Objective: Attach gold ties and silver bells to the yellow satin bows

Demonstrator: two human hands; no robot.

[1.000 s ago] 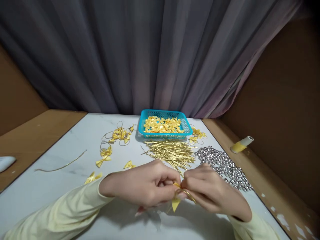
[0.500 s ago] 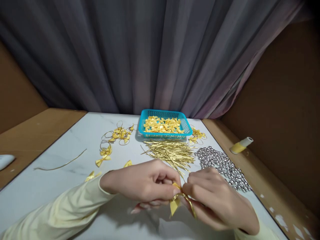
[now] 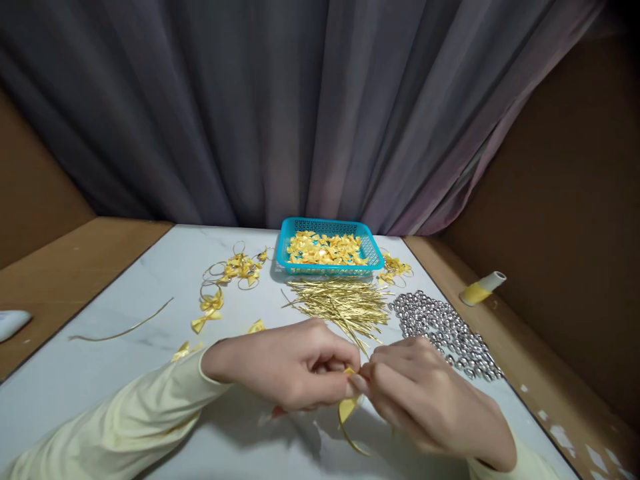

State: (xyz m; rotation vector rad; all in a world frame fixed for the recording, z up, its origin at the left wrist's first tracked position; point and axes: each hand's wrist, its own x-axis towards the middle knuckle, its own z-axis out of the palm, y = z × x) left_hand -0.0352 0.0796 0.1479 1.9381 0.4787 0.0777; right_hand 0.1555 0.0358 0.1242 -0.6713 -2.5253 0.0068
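At the lower middle my left hand (image 3: 300, 367) pinches a yellow ribbon bow (image 3: 349, 405), its fingers closed round the upper part. My right hand (image 3: 430, 390) is closed against it from the right, its fingertips meeting the left thumb at the bow. A gold wire (image 3: 354, 445) curves down below the bow. Whether the right fingers grip wire or ribbon is hidden. Beyond the hands lies a pile of gold wire pieces (image 3: 340, 303). Silver beads (image 3: 440, 330) are spread to the right of it.
A blue basket (image 3: 330, 270) of yellow bows stands at the back. Bows with wire loops (image 3: 241, 268) lie left of it, others (image 3: 395, 269) right. One long wire (image 3: 125, 331) lies at left. A tube with yellow wrapping (image 3: 483, 289) rests on the right edge; a white object (image 3: 13, 324) is far left.
The gold wire was arched over the bow and to the right; now it hangs below the bow. The right fingertips have moved slightly left, against the left thumb.
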